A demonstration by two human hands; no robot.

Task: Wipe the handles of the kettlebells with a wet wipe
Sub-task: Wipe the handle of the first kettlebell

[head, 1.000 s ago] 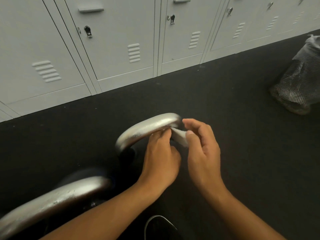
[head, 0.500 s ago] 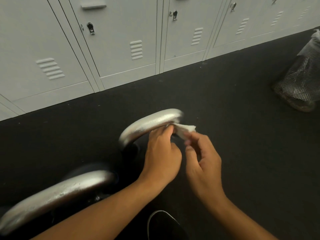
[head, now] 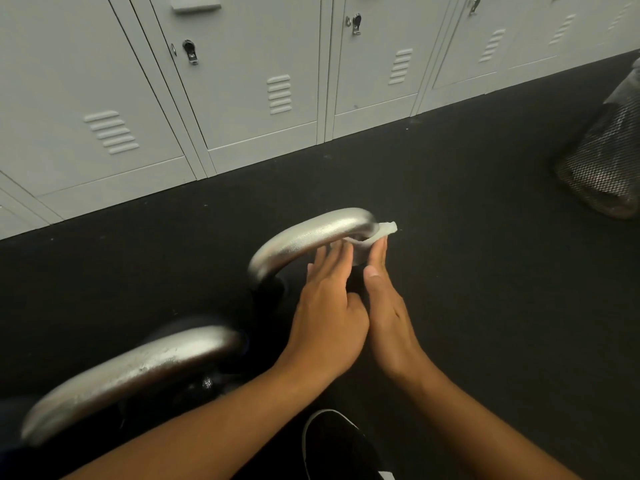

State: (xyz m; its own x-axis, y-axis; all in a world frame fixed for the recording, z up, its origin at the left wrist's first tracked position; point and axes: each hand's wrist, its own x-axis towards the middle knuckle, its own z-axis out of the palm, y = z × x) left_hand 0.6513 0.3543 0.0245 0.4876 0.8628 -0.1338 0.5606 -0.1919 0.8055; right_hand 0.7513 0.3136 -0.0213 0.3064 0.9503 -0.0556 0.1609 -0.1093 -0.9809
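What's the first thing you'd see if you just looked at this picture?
Two hands in the middle: the left hand and right hand lie side by side, fingers straight, touching a white wet wipe at the right end of a shiny silver kettlebell handle. A second, bigger-looking handle gleams at lower left. Grey lockers line the back, above the black floor.

Your white wet wipe (head: 370, 239) wraps the far silver kettlebell handle's (head: 311, 237) right bend; the near handle (head: 138, 368) lies bare.
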